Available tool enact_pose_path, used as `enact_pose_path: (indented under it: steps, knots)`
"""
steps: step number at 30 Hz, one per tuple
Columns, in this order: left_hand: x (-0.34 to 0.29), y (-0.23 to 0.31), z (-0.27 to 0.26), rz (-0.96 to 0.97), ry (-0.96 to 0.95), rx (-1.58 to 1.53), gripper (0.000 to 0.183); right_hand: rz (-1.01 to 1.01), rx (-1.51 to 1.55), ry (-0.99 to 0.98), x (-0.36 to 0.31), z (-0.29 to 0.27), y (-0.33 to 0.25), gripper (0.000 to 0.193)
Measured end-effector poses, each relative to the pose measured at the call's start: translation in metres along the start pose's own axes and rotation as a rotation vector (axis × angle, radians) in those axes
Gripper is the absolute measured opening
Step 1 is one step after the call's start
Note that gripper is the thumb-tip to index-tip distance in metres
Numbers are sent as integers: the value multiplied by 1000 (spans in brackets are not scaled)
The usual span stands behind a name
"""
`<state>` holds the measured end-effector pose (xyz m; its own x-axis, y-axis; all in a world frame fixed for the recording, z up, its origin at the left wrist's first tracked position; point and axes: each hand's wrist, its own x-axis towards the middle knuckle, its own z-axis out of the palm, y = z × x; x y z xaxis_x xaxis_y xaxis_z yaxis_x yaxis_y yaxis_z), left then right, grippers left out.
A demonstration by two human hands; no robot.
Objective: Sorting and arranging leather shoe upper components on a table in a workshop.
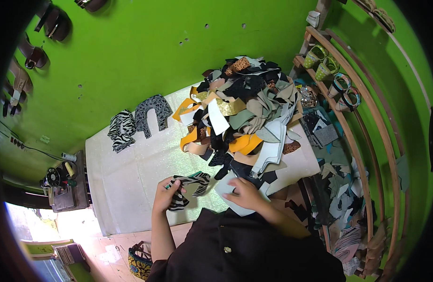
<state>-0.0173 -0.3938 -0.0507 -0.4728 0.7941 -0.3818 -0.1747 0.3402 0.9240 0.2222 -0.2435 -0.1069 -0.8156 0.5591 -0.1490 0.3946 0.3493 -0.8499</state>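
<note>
My left hand (167, 193) is closed on a zebra-print shoe upper piece (197, 180), black and white and curved like a horseshoe, held over the front of the white table. A green edge shows along its top. To its right, my right hand (246, 194) hovers over or rests on a pale grey-white flat piece (235, 204); which of the two I cannot tell. Its thumb and fingers are apart with nothing visible between them. Beyond lies a stack of zebra-print pieces (122, 130), beside a grey-and-black patterned curved piece (153, 114).
A big heap of material scraps (254, 105) covers the right side of the table (131, 188). Wooden racks (362, 155) with small shoes (327, 66) stand on the right. A sewing machine (54, 177) is at the left, and a patterned bag (140, 264) sits on the floor.
</note>
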Motion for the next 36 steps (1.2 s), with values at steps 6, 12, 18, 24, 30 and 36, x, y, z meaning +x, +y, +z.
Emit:
enact_pose_path:
  steps: [6,12,18,24,30,36]
  knots:
    - [4,3,-10,1,-39,0,26,180,-20,-317,-47,8,42,57]
    - [17,-3,-4,38,-53,-9,26,105,200,-235,-70,-75,49,44]
    - [28,-5,17,69,-77,-45,24,-3,1611,-49,-94,-135,85,103]
    - [41,3,46,49,-135,-38,23,203,1533,249,-50,-152,169,64]
    - [41,16,61,61,-141,-8,22,244,751,467,-10,-199,183,29]
    - [34,13,66,38,-106,1,22,48,-651,690,13,-189,136,28]
